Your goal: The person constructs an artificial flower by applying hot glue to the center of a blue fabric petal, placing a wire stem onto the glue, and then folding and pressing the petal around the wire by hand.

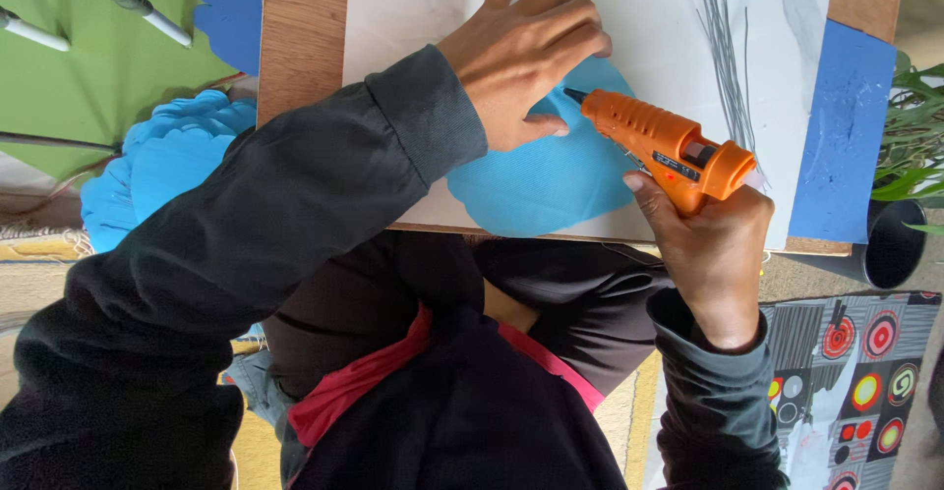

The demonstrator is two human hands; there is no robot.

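Orange glue gun (669, 148) clasped tight in right hand (710, 234), nozzle touching blue foam shape (541, 180) pressed flat under curled, empty left hand (521, 53) on white board (629, 18).

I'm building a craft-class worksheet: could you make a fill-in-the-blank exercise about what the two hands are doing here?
1. The right hand grips a plastic hot glue gun coloured ____.
2. The left hand presses down on a scalloped foam cutout coloured ____.
3. The cutout lies on a white sheet on top of a ____ board.
4. The glue gun's dark nozzle points toward the ____ hand.

Missing words: orange; blue; wooden; left
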